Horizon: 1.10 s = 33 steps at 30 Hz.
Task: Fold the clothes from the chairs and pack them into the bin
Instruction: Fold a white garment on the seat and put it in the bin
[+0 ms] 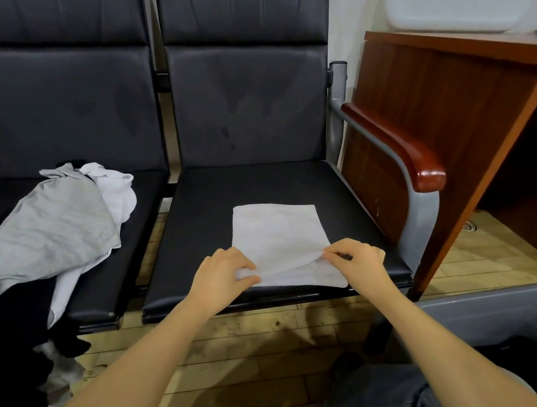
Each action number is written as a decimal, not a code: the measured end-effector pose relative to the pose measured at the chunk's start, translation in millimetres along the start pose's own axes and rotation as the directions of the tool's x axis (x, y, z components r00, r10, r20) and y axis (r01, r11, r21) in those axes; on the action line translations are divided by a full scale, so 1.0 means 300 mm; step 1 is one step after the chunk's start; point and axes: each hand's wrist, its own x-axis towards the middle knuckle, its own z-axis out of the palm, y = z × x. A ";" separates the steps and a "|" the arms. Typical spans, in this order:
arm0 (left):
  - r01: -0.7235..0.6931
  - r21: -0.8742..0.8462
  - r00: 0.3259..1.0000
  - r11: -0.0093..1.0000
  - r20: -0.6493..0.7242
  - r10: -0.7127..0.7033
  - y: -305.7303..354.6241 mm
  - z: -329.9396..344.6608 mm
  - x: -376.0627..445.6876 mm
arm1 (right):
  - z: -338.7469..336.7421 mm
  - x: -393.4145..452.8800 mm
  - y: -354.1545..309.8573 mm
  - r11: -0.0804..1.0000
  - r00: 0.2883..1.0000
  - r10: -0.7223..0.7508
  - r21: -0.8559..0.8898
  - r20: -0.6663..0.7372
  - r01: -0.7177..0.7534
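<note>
L hand (223,275) and R hand (354,260) each pinch the near edge of a white cloth (278,232) at the seat's (204,229) front edge; bin (501,315) near R.

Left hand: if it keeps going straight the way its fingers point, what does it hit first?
The left hand points right along the seat's front edge, gripping the white cloth. Straight on, it would likely meet the right hand, which pinches the same lifted fold, though depth is unclear.
</note>
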 end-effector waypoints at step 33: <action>0.467 0.217 0.884 0.857 -0.109 -0.455 0.040 0.101 0.234 | 0.099 0.218 0.058 0.955 0.962 0.193 -0.264 0.194 -0.138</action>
